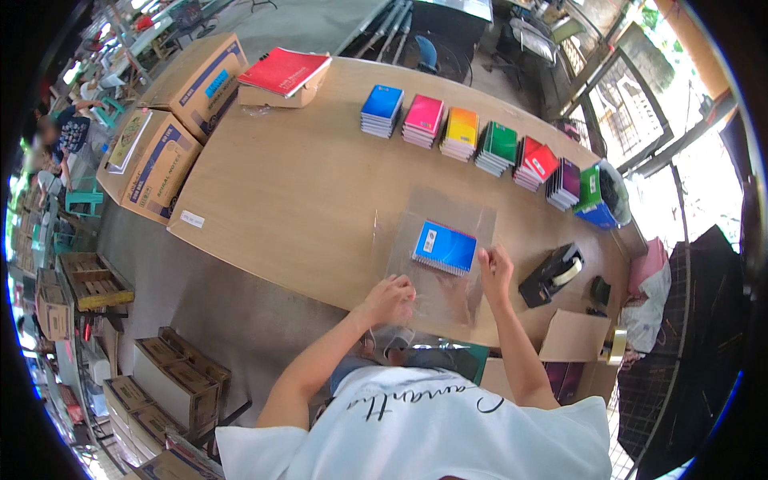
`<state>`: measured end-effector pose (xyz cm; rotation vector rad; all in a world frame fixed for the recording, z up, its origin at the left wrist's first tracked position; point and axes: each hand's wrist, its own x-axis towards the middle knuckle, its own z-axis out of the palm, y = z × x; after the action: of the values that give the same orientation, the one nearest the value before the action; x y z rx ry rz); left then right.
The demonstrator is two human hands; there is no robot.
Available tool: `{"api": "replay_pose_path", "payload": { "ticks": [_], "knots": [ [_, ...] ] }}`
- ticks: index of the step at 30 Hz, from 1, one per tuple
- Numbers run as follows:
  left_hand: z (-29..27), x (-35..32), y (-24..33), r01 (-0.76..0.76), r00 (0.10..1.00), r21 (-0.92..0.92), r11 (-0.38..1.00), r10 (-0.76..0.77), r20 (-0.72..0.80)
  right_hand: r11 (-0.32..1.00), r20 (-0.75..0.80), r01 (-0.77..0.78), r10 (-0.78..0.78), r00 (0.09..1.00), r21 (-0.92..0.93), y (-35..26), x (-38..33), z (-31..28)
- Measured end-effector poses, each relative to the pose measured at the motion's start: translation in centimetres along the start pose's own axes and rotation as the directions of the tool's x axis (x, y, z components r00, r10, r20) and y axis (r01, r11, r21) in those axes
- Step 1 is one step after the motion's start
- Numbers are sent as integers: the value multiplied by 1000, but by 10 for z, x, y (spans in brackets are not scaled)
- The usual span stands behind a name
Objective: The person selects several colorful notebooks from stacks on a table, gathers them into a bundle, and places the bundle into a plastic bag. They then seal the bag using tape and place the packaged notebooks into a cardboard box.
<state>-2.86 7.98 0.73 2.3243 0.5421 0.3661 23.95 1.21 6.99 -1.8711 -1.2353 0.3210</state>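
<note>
In front of me a small stack of blue spiral notebooks [446, 247], with a white label on the top cover, lies on a clear plastic sheet or bag [472, 210]. Whether the notebooks are inside the plastic or only on it, I cannot tell. My left hand [390, 299] is closed at the plastic's near left edge, fingertips pinched together. On the other side, my right hand [497, 269] is closed in a pinch at the plastic's right edge, just right of the notebooks. The wooden table [296, 184] bears all of this.
Across the far side stand notebook stacks: blue [382, 104], pink [423, 114], yellow [462, 128], green [500, 144], red [538, 160] and purple [565, 180]. A black tape dispenser [552, 276] is at right, an open carton [574, 336] near right. Large cartons [164, 168] adjoin the left end.
</note>
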Motion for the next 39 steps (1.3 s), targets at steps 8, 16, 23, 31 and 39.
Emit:
{"api": "replay_pose_path", "payload": {
  "ticks": [8,16,23,31,39],
  "knots": [
    [-29,10,-3,-101,992,59,993,96,87,973,21,-197,196,980,119,33,-135,28],
    [-16,28,-33,-82,980,71,994,67,188,950,117,223,-201,973,-219,-28,-112,23],
    [-54,39,39,-245,949,315,917,294,-117,922,29,218,-221,975,-319,-24,-100,22],
    [-63,72,10,-124,955,175,977,165,-247,975,44,-31,42,998,-218,-15,-41,-31],
    [-2,61,78,-136,979,416,899,187,-86,929,545,-370,310,779,1,42,43,-42]
  ]
}}
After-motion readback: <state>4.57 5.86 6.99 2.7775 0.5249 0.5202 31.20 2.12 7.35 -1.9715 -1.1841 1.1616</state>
